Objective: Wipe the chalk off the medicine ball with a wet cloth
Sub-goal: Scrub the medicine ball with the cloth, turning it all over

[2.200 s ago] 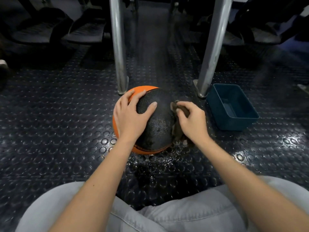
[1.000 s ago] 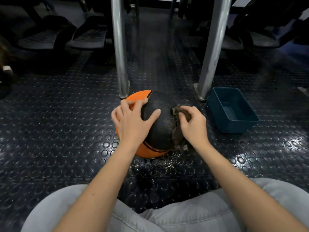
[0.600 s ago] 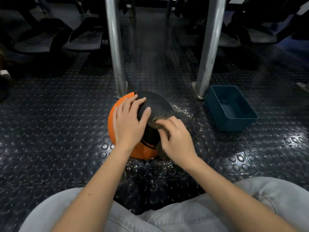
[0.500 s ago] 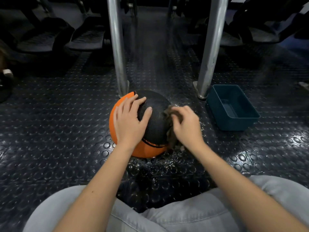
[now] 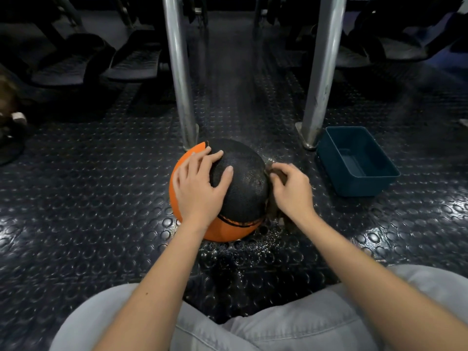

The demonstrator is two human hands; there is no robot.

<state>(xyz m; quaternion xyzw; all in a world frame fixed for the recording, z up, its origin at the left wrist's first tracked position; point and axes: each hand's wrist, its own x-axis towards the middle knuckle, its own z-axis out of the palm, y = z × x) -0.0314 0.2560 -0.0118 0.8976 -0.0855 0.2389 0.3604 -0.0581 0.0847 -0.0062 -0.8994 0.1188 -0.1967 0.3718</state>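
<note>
Fingers (image 5: 214, 157) of the left hand (image 5: 200, 188) lie spread and nearly straight over the top and left side of the round orange-and-black textured medicine ball (image 5: 243, 191), palm flat against it and thumb reaching onto the black panel. They press on the ball rather than curling round it. The right hand (image 5: 295, 192) is at the ball's right side. Its fingers (image 5: 287, 171) are curled round a bunched dark brown wet cloth (image 5: 273, 211), which sits against the black panel. A bit of the cloth shows above the knuckles and more hangs below the hand near the floor.

The ball rests on the black rubber floor with raised round studs (image 5: 88, 198), just in front of the person's knees in pale grey trousers (image 5: 304, 323). Small shiny water drops (image 5: 255, 247) speckle the floor under and in front of the ball.

To the right of the ball, apart from it, stands a dark teal rectangular plastic tub (image 5: 354, 187), open at the top. Its smooth bottom shows, but whether any water lies in it cannot be told.

Two upright silver metal posts (image 5: 179, 72) rise from the floor behind the ball. The right-hand one stands just beside the tub's far left corner.
</note>
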